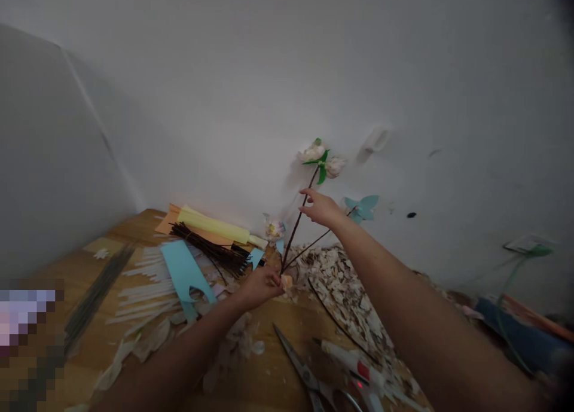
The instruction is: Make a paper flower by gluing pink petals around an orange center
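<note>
My left hand (268, 281) is closed in a pinch on the lower ends of two dark stems, just above the table. The longer stem belongs to an artificial flower branch (293, 226) with two pale blooms (334, 167) and green leaves (321, 171) at the top. On the thinner stem, which leans right, sits a blue paper butterfly (364, 207). Higher up, my right hand (321, 210) has its fingers apart beside the longer stem; whether they touch it is unclear. A small peach-coloured piece (286, 281) shows by my left fingertips.
Scissors (298, 358) and a glue gun (354, 367) with a red light lie on the wooden table (255, 364). Pale petals (341, 274) are heaped to the right. Dark stems (208, 249), yellow paper (215, 223) and cut blue sheet (183, 268) lie left. A wall stands behind.
</note>
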### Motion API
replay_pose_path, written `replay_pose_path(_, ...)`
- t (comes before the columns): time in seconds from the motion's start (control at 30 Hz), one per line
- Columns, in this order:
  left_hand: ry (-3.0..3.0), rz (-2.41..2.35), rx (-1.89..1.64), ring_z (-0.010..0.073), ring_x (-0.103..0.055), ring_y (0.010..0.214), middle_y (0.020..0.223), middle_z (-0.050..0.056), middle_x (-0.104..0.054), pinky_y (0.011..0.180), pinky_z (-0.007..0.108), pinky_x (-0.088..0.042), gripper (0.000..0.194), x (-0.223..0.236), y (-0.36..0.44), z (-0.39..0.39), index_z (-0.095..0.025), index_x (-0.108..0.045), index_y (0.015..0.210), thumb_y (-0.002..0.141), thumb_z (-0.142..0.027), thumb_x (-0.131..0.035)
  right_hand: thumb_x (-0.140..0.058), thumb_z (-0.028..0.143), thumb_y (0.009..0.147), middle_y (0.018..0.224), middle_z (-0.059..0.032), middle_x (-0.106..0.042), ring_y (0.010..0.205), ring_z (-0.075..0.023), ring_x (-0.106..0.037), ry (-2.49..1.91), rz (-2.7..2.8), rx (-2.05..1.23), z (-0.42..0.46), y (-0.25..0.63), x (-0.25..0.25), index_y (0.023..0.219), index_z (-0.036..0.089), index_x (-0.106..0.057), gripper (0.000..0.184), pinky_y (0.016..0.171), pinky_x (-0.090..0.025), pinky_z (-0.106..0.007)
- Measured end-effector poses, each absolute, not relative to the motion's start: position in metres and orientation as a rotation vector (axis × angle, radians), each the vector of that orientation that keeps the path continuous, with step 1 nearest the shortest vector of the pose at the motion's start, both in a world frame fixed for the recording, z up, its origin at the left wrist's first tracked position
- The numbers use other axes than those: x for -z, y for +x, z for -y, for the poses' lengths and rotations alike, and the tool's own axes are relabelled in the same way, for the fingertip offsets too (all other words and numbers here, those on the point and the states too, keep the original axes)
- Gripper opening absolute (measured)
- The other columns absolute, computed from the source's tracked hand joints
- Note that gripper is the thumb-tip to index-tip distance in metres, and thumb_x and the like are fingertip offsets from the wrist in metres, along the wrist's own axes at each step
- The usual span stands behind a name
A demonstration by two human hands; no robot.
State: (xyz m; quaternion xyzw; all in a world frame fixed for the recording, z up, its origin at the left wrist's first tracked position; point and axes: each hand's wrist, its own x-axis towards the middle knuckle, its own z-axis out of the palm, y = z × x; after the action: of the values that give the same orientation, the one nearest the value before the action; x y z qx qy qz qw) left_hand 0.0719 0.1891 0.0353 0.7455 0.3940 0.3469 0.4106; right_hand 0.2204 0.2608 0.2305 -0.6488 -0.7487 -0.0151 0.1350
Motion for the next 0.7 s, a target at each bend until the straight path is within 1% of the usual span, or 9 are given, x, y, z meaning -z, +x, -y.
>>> replay_pose_path(0.13,1.883,-1.005,-0.873,0.0224,-0.058,0.100,0.117,0.008,-0.057,0.083,0.043,-0.050,0.029,-0.038,0.070,-0.187,-0.016,-0.055,0.112,0.086,-0.029,-0.055,-0.054,0.032,0.088,0.110,-0.0065,-0.059,0.088,-0.0187,-0.061,-1.898,2.183,0.064,-0.260,0.221,-0.225,0.124,0.021,-0.045,0.039,0.074,-0.053,-0.038)
replay_pose_path(0.3,1.902,-1.016,-0.867,0.0229,-0.058,0.101,0.117,0.008,-0.057,0.084,0.044,-0.049,0.029,-0.044,0.067,-0.185,-0.016,-0.055,0.112,0.086,-0.029,-0.055,-0.056,0.032,0.087,0.113,-0.0066,-0.059,0.096,-0.0213,-0.059,-1.909,2.216,0.138,-0.260,0.218,-0.218,0.121,0.020,-0.048,0.037,0.082,-0.050,-0.043)
replay_pose_path(0.37,1.908,-1.022,-0.859,0.0228,-0.058,0.100,0.116,0.008,-0.058,0.084,0.044,-0.049,0.029,-0.045,0.067,-0.185,-0.016,-0.055,0.112,0.086,-0.029,-0.056,-0.055,0.032,0.087,0.112,-0.0063,-0.059,0.097,-0.0213,-0.059,-1.917,2.218,0.170,-0.260,0.215,-0.212,0.119,0.019,-0.050,0.034,0.083,-0.049,-0.044)
replay_pose_path(0.53,1.915,-1.054,-0.828,0.0217,-0.060,0.096,0.113,0.007,-0.059,0.081,0.042,-0.050,0.028,-0.042,0.070,-0.186,-0.016,-0.056,0.110,0.086,-0.029,-0.055,-0.053,0.031,0.089,0.108,-0.0056,-0.061,0.096,-0.0196,-0.059,-1.945,2.204,0.223,-0.267,0.206,-0.201,0.108,0.018,-0.057,0.023,0.084,-0.049,-0.042)
replay_pose_path(0.7,1.911,-1.045,-0.830,0.0219,-0.059,0.098,0.115,0.008,-0.058,0.082,0.043,-0.050,0.028,-0.039,0.072,-0.189,-0.016,-0.055,0.111,0.086,-0.029,-0.055,-0.054,0.030,0.088,0.105,-0.0051,-0.062,0.090,-0.0177,-0.061,-1.967,2.266,0.163,-0.274,0.205,-0.203,0.103,0.016,-0.059,0.021,0.078,-0.051,-0.038)
